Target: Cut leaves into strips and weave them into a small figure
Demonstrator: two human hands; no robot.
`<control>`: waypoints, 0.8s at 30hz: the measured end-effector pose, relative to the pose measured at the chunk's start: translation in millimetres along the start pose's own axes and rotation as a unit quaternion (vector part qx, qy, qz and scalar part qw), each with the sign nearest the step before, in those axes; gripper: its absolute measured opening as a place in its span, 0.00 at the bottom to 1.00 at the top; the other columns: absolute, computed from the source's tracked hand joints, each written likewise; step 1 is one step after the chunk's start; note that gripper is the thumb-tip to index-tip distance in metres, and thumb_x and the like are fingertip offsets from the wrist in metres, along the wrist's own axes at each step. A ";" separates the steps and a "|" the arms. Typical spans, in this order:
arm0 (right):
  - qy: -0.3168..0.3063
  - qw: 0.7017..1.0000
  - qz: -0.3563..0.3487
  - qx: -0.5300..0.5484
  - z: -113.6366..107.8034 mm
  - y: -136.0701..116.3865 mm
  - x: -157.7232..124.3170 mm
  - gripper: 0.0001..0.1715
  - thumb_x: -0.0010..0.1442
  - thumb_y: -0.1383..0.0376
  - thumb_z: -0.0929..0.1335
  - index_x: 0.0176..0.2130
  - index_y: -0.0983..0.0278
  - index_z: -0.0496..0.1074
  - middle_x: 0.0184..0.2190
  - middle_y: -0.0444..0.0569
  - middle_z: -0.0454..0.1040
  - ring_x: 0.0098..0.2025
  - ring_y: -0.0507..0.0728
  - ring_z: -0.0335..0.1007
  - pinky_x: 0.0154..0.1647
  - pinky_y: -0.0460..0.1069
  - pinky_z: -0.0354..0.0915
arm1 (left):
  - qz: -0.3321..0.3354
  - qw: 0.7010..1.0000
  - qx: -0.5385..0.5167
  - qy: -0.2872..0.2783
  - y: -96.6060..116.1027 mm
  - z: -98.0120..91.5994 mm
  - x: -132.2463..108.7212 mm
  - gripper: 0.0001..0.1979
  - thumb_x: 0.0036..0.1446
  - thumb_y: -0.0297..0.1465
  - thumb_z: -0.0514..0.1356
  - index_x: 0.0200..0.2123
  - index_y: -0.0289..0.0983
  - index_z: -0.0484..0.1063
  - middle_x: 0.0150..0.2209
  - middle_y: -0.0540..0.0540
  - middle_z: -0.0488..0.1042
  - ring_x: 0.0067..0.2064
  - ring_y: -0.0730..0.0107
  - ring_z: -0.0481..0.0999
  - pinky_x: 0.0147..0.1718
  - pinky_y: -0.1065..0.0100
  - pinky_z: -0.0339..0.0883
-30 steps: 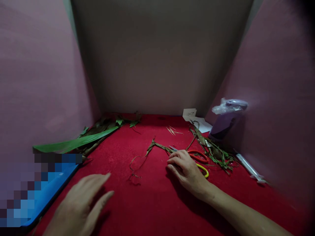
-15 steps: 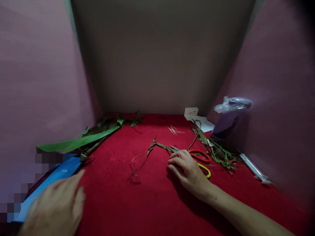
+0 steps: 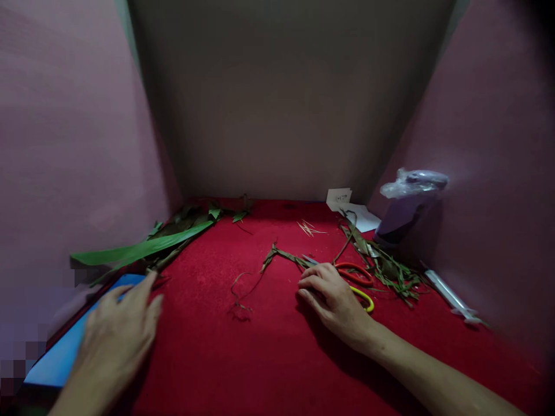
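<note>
My left hand (image 3: 117, 332) lies flat at the lower left, fingers spread over the near edge of a blue tablet (image 3: 60, 355). My right hand (image 3: 333, 300) rests palm down on the red cloth (image 3: 260, 358), fingers loosely bent beside a pair of scissors (image 3: 358, 280) with one orange and one yellow handle. It holds nothing that I can see. A thin dried leaf strip (image 3: 277, 257) runs from the scissors' blades toward the centre, ending in a curled strand (image 3: 240, 292).
Long green leaves (image 3: 143, 248) pile along the left wall. Leaf scraps (image 3: 390, 271) lie right of the scissors, near a purple bottle (image 3: 403, 214) wrapped in plastic and a white syringe-like tube (image 3: 451, 297). Toothpicks (image 3: 309, 228) and paper slips (image 3: 347, 205) sit at the back. Walls close three sides.
My left hand has swung from the red cloth leftward onto the blue tablet. The right hand has stayed beside the scissors.
</note>
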State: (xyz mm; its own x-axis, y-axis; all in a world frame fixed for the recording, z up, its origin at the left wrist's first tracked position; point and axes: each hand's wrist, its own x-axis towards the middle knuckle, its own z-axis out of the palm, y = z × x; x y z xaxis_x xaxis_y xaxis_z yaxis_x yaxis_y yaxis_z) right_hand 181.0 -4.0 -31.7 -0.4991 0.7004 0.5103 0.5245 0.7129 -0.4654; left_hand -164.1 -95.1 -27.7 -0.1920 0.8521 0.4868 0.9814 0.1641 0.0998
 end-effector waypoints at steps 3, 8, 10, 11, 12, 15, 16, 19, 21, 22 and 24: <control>0.001 1.000 0.002 -0.003 0.4 0.2 -0.1 0.05 0.59 0.69 0.64 0.34 0.63 0.71 0.36 0.50 0.69 0.41 0.57 0.61 0.43 0.53 0.61 | 0.140 0.987 -0.067 -0.039 64.2 -9.6 17.5 0.20 0.59 0.34 0.48 0.54 0.34 0.60 0.51 0.39 0.69 0.53 0.53 0.63 0.49 0.51 0.62; 0.003 1.000 0.004 -0.006 0.7 0.7 -0.2 0.05 0.60 0.69 0.64 0.35 0.62 0.71 0.36 0.49 0.69 0.41 0.57 0.62 0.43 0.53 0.61 | 0.227 0.957 -0.153 -0.094 116.1 -15.0 1.1 0.20 0.60 0.31 0.49 0.56 0.39 0.59 0.53 0.45 0.68 0.56 0.59 0.59 0.52 0.54 0.61; 0.004 1.000 0.005 -0.007 0.5 0.3 -0.3 0.05 0.60 0.69 0.64 0.35 0.62 0.71 0.36 0.49 0.69 0.40 0.57 0.62 0.43 0.53 0.61 | 0.249 0.947 -0.170 -0.114 128.0 -17.5 -4.6 0.20 0.60 0.30 0.50 0.56 0.39 0.60 0.53 0.45 0.68 0.56 0.58 0.60 0.52 0.53 0.61; 0.004 1.000 0.005 -0.007 0.3 0.1 -0.4 0.05 0.60 0.69 0.64 0.35 0.63 0.71 0.36 0.49 0.69 0.40 0.57 0.61 0.43 0.53 0.61 | 0.256 0.943 -0.174 -0.124 133.0 -18.4 -6.6 0.20 0.59 0.30 0.50 0.55 0.39 0.60 0.53 0.44 0.68 0.55 0.57 0.60 0.52 0.52 0.61; 0.004 1.000 0.004 -0.007 0.1 -0.2 -0.4 0.05 0.60 0.69 0.64 0.34 0.63 0.71 0.36 0.50 0.69 0.40 0.57 0.61 0.43 0.54 0.61 | 0.262 0.939 -0.179 -0.132 137.2 -18.8 -8.4 0.20 0.59 0.30 0.50 0.55 0.39 0.60 0.53 0.44 0.68 0.55 0.56 0.60 0.52 0.51 0.61; 0.005 1.000 0.005 -0.006 0.0 -0.3 -0.4 0.05 0.59 0.69 0.64 0.35 0.63 0.71 0.36 0.50 0.69 0.40 0.57 0.61 0.43 0.54 0.61 | 0.285 0.926 -0.194 -0.156 146.1 -17.9 -12.6 0.21 0.58 0.28 0.51 0.55 0.38 0.60 0.53 0.43 0.68 0.55 0.55 0.60 0.51 0.51 0.61; 0.005 1.000 0.006 -0.006 0.1 -0.2 -0.3 0.05 0.59 0.69 0.64 0.35 0.63 0.71 0.36 0.50 0.69 0.40 0.57 0.61 0.43 0.54 0.61 | 0.291 0.922 -0.198 -0.161 148.1 -17.5 -13.6 0.21 0.57 0.28 0.52 0.55 0.38 0.61 0.53 0.43 0.68 0.55 0.55 0.60 0.51 0.51 0.61; 0.005 1.000 0.007 -0.006 1.1 0.6 0.0 0.05 0.59 0.69 0.65 0.35 0.63 0.71 0.36 0.50 0.69 0.40 0.57 0.61 0.43 0.54 0.61 | 0.297 0.919 -0.200 -0.167 152.6 -19.5 -12.4 0.19 0.57 0.28 0.52 0.53 0.38 0.63 0.51 0.43 0.69 0.52 0.55 0.62 0.50 0.52 0.61; 0.004 1.000 0.006 -0.006 1.7 0.9 0.3 0.05 0.59 0.69 0.65 0.35 0.63 0.71 0.36 0.50 0.69 0.40 0.57 0.61 0.43 0.54 0.61 | 0.288 0.923 -0.189 -0.173 155.0 -24.1 -6.8 0.16 0.59 0.29 0.51 0.50 0.39 0.66 0.47 0.44 0.72 0.49 0.57 0.66 0.47 0.53 0.63; 0.003 1.000 0.006 -0.005 1.7 0.9 0.5 0.05 0.59 0.69 0.65 0.35 0.63 0.71 0.36 0.50 0.69 0.40 0.57 0.61 0.42 0.54 0.61 | 0.282 0.927 -0.178 -0.173 156.3 -27.0 -2.5 0.14 0.59 0.30 0.50 0.47 0.40 0.68 0.44 0.45 0.73 0.46 0.58 0.68 0.45 0.54 0.64; 0.001 1.000 0.006 -0.006 1.5 0.7 0.6 0.05 0.59 0.69 0.64 0.35 0.63 0.71 0.36 0.50 0.69 0.40 0.57 0.61 0.42 0.54 0.61 | 0.263 0.942 -0.129 -0.167 158.8 -33.2 8.6 0.13 0.61 0.32 0.48 0.43 0.40 0.70 0.36 0.44 0.76 0.38 0.59 0.71 0.39 0.54 0.65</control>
State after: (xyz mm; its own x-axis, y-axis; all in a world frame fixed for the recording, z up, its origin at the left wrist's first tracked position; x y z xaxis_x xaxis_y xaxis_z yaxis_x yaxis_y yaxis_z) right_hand 180.0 -3.0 -32.8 -0.4915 0.7094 0.5051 0.5385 0.7034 -0.4639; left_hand -10.1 -78.2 21.2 0.3742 0.8980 0.2313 0.8985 -0.4129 0.1494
